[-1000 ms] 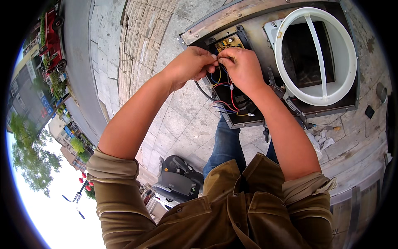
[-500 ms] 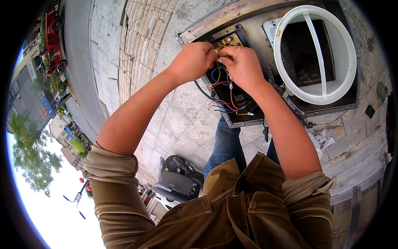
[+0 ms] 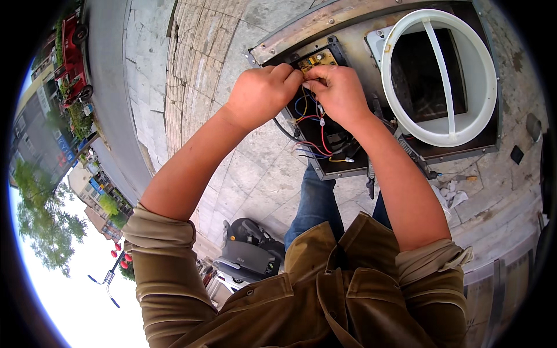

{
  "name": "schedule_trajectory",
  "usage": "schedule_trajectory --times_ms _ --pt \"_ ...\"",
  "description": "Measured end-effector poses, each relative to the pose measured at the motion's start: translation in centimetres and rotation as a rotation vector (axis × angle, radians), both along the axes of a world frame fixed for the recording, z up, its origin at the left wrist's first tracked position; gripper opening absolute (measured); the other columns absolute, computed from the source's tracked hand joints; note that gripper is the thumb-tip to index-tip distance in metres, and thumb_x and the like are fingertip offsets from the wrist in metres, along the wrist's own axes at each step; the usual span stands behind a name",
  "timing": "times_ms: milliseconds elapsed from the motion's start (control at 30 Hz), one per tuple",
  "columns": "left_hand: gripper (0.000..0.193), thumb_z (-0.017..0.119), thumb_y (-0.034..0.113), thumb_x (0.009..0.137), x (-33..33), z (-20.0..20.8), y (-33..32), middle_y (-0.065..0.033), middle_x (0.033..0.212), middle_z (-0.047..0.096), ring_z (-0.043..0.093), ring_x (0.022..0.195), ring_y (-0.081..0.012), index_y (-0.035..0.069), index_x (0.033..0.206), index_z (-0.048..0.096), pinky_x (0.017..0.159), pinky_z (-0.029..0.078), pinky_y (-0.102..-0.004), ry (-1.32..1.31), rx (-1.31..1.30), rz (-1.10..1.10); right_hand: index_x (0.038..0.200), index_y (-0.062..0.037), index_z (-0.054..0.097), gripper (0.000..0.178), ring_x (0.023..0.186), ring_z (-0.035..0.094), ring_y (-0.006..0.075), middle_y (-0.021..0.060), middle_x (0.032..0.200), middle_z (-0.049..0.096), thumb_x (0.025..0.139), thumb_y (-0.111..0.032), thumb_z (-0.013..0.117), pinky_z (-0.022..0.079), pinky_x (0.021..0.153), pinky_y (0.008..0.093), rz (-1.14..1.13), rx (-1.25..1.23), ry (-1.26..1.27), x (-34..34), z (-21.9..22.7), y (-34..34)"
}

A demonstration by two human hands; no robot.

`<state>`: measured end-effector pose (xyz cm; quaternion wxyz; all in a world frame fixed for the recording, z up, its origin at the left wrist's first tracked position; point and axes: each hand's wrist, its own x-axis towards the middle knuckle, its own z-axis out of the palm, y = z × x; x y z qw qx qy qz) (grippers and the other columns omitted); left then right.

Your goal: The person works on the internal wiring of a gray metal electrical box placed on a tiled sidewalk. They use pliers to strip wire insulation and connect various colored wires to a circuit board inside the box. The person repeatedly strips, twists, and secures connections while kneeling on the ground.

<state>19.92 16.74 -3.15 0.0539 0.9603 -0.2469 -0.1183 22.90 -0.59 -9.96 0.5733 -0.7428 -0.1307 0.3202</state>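
My left hand (image 3: 262, 95) and my right hand (image 3: 338, 95) meet fingertip to fingertip over an open metal housing (image 3: 293, 36). Both pinch at a thin wire, though its end is mostly hidden by my fingers. Just beyond my fingertips, a yellowish circuit board (image 3: 320, 59) sits in a black frame. Below the hands hangs a bundle of coloured wires (image 3: 323, 136), red, blue and yellow, some with pale connectors and loose ends. A black cable (image 3: 284, 129) leaves the housing on its left side.
A large white plastic ring with a crossbar (image 3: 400, 119) stands on the housing's right, around a dark opening. White crumpled scraps (image 3: 455, 196) lie on the paving at right. A grey and black scooter (image 3: 246, 252) is at lower left, and a red vehicle (image 3: 74, 55) stands far left.
My left hand has shifted slightly left and nearer to me, its back turned more upward. The right hand stays almost in place, still pinching.
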Motion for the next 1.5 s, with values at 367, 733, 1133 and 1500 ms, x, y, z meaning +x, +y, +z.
schedule_trajectory --times_ms 367,733,1133,1500 --pt "0.01 0.057 0.013 0.092 1.5 0.6 -1.4 -0.0016 0.07 0.057 0.049 0.05 -0.0113 0.005 0.091 0.062 0.045 0.039 -0.0265 0.809 -0.448 1.011 0.087 -0.0033 0.071 0.011 0.077 0.066 0.0352 0.0158 0.08 0.068 0.082 -0.012 0.068 0.052 0.07 0.0412 -0.047 0.026 -0.119 -0.4 -0.2 0.3" --pt "0.015 0.061 0.011 0.08 3.3 1.6 1.0 -0.0051 0.082 0.059 0.064 0.072 -0.0249 0.009 0.095 0.065 0.06 0.052 -0.0357 0.203 -0.03 -0.178 0.086 -0.0039 0.071 0.012 0.075 0.064 0.0362 0.0165 0.079 0.067 0.08 -0.014 0.07 0.051 0.068 0.0426 0.007 -0.055 -0.029 0.0 0.3 0.3" --pt "0.017 0.062 0.022 0.086 3.9 0.5 -0.2 -0.0037 0.066 0.063 0.056 0.054 -0.0107 0.006 0.081 0.066 0.049 0.04 -0.0244 1.126 -0.435 1.052 0.085 -0.0061 0.072 0.01 0.075 0.065 0.035 0.0155 0.078 0.067 0.079 -0.014 0.069 0.051 0.068 0.0421 0.012 -0.033 -0.096 -0.3 0.1 0.4" --pt "0.021 0.061 0.01 0.073 1.0 0.9 -0.2 -0.0034 0.087 0.061 0.064 0.071 -0.0209 0.007 0.094 0.063 0.056 0.052 -0.0311 0.028 0.005 -0.086 0.089 -0.0016 0.07 0.013 0.07 0.066 0.0308 0.0165 0.079 0.068 0.08 -0.012 0.07 0.051 0.066 0.036 -0.005 -0.053 -0.073 0.0 -0.1 0.3"
